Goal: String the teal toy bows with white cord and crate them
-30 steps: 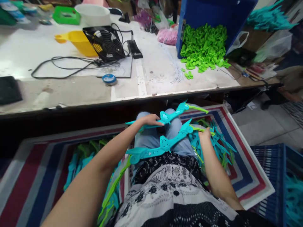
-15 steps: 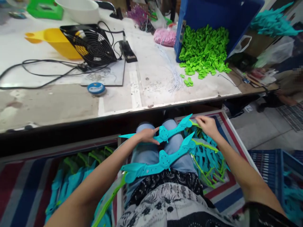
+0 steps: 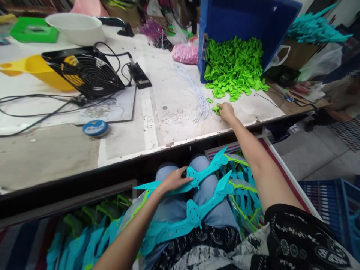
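Observation:
Two turquoise plastic toy bows with green limbs lie across my lap. My left hand is closed round the middle of the farther bow, beside its round hub. The nearer bow rests closer to my waist, untouched by either hand. On the table, my right hand pinches at a small green plastic piece by the front edge; the fingertips partly cover it. Just beyond spreads a heap of the same green pieces, spilling from a tipped blue crate.
White strings lie left of my right hand. A black fan, yellow scoop, blue round tin and white bowl stand on the left. More turquoise bows fill boxes at both sides. Another person is at the far right.
My right hand has left the farther bow's green limb and reached forward to the small green pieces on the table. My left hand stays on that bow. The view has shifted slightly.

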Action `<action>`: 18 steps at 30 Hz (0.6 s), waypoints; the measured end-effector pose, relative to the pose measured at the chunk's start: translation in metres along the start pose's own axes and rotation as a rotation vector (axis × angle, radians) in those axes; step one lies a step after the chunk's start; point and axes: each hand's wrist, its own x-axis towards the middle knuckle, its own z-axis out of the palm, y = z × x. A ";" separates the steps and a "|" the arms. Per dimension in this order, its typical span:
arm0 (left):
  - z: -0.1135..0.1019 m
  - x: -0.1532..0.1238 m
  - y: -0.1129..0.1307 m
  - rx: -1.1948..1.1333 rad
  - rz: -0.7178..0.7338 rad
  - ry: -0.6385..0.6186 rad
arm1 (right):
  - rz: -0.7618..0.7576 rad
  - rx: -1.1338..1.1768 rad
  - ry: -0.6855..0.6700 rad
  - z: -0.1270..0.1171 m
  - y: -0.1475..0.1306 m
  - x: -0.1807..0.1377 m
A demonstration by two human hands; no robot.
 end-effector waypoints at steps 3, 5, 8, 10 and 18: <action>-0.001 0.001 0.003 0.004 -0.004 -0.004 | -0.072 -0.007 0.006 0.002 0.013 -0.011; -0.001 0.003 0.006 -0.012 0.005 -0.013 | -0.081 -0.031 -0.001 0.001 0.021 -0.012; 0.002 0.006 0.011 -0.025 0.017 -0.026 | -0.053 -0.066 -0.082 -0.002 0.026 -0.003; 0.003 0.006 0.013 -0.019 0.022 -0.027 | -0.040 -0.081 -0.146 -0.004 0.026 0.005; 0.000 0.008 0.013 -0.092 0.012 -0.060 | 0.032 -0.012 -0.031 -0.017 0.040 0.007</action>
